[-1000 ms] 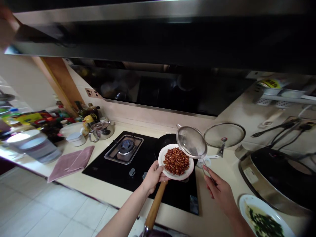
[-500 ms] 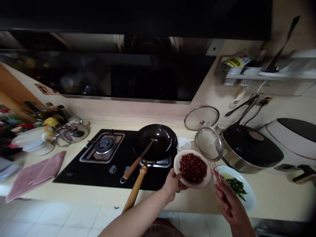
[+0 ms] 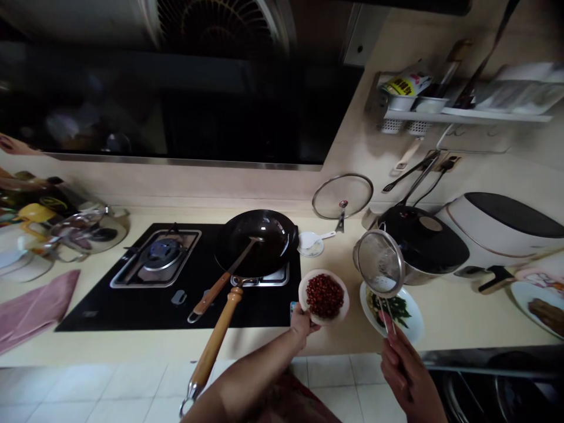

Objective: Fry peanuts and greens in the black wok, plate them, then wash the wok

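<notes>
My left hand (image 3: 304, 324) grips the near-left rim of a white bowl (image 3: 344, 305) filled with dark red peanuts (image 3: 325, 295). The bowl is at the counter's front, right of the stove. My right hand (image 3: 402, 359) is closed round the handle of a wire mesh strainer (image 3: 379, 261). The strainer's round basket is raised above a white plate (image 3: 414, 335) of chopped greens (image 3: 399, 310) and partly hides it. To the left, a black wok (image 3: 259, 258) sits on the right burner, with a wooden-handled spatula (image 3: 219, 288) resting in it.
Behind the bowl lies a white spoon (image 3: 312, 238) on a small dish. A glass lid (image 3: 341, 197) leans against the wall. A black-lidded pot (image 3: 425, 238) and a white appliance (image 3: 497, 229) stand at right. The wok's wooden handle (image 3: 215, 341) sticks out past the counter edge.
The view has shifted right and down. The bowl has moved away from the strainer, towards the left. The strainer now hangs over the plate of greens, its mesh looking emptier.
</notes>
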